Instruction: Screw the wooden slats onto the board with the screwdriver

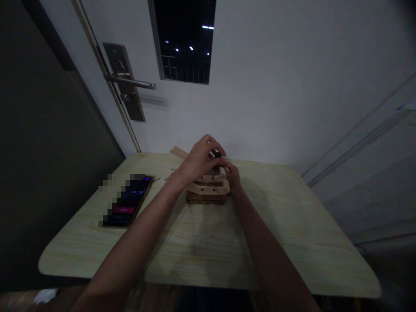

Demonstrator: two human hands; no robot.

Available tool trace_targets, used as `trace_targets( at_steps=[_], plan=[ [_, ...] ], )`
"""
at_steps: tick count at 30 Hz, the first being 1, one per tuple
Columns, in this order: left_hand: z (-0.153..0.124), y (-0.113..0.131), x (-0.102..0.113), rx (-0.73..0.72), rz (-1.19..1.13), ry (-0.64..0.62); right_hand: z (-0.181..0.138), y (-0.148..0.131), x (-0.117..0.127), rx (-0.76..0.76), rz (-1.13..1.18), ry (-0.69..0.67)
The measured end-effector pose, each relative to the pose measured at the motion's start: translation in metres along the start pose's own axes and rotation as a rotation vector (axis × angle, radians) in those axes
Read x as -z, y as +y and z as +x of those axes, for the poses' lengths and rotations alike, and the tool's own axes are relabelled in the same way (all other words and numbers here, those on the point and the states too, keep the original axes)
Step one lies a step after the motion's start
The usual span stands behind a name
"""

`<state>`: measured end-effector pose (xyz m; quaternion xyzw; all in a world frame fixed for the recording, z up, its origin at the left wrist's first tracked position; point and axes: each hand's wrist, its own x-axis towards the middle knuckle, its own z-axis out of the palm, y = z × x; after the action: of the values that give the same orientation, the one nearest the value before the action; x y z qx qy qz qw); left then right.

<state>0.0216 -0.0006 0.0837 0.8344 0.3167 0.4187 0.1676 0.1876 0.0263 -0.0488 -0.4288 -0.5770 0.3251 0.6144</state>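
Note:
In the head view, my left hand [199,158] reaches over a small wooden assembly, its thumb and fingers closed round a small black part [217,154]. What kind of part it is, I cannot make out. Pale wooden pieces with round holes [209,190] lie across a brown block [206,199] under that hand. At the right end of these pieces, my right hand [233,174] is closed against the wood, its fingertips partly hidden. My left hand and wrist cover the back left of the assembly.
A phone [138,199] with its screen lit lies to the left on the light wooden table [201,255]. Thin screws [157,179] are scattered between phone and assembly. Wooden strips [178,151] lie at the back. A white door [260,86] with a metal handle [136,82] stands behind the table.

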Motion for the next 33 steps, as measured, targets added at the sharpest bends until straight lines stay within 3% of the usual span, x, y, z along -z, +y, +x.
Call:
trace_targets(
  at_steps=[8, 15, 33],
  plan=[
    [-0.0015, 0.0037, 0.0021, -0.048, -0.051, -0.031, 0.0007, -0.0045, -0.0007, -0.020, -0.031, 0.009],
    [-0.0010, 0.0067, 0.0027, -0.019, 0.119, -0.036, -0.0005, -0.0088, -0.0014, -0.033, -0.026, 0.019],
    [-0.0026, 0.0060, 0.0010, -0.089, 0.076, -0.029, 0.0005, -0.0073, 0.0000, -0.035, -0.021, 0.006]
  ],
)
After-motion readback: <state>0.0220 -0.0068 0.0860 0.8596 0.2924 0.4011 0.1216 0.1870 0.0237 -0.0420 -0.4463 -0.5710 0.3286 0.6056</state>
